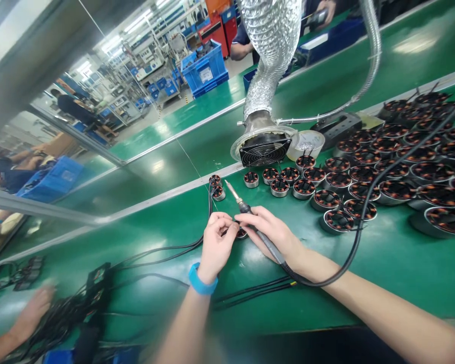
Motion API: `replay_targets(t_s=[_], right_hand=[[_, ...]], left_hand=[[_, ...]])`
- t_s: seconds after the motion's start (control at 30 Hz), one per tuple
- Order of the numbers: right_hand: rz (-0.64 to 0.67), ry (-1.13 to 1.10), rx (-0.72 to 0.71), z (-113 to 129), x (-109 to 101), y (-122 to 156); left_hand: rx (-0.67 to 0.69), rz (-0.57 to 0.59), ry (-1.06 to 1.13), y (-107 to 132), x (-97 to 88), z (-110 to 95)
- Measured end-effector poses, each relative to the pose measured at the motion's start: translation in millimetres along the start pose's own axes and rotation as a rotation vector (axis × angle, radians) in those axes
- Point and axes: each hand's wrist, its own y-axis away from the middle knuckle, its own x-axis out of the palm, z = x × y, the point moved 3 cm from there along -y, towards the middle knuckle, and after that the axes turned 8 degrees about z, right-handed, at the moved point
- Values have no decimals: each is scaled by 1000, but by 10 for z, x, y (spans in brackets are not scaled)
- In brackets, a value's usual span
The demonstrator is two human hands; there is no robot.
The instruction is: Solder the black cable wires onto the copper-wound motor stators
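My right hand (269, 232) grips a soldering iron (242, 205) like a pen, its metal tip pointing up and left, clear of the other parts. Its black cable (358, 222) loops away across the green work mat (382, 283). My left hand (216, 245), with a blue wristband (202, 279), is curled close beside my right fingers. A small wound motor stator (241, 233) lies under the fingers, mostly hidden. I cannot tell whether my left hand grips it. Two more small stators (218, 192) with black leads sit just beyond the iron's tip.
Several copper-wound stators (303, 189) crowd the mat on the right. Behind them stand a fan-fronted fume extractor (265, 153) on a foil duct and a white roll (309, 144). At lower left, a co-worker's hand (32, 313) is beside a tangle of black wires (74, 313).
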Motion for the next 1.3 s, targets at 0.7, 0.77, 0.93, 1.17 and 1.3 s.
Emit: replay_targets(t_s=[0.7,0.77,0.93,1.17,1.3], right_hand=[[-307,5,174,222,-435,33],[-296,1,158,233,-431,13],[-280,-7,127,245,-419,-9],[-317,-25,227,217,-434,40],[-356,-28,249,196,-455,59]], left_hand=[[-47,-44,-44,-58,7,22],[-48,-48,-47,-61,8,20],[-43,-48,-54,-59,15,-2],[-51,-52,-42,-51,22,7],[-48,-49,-50,-52,20,7]])
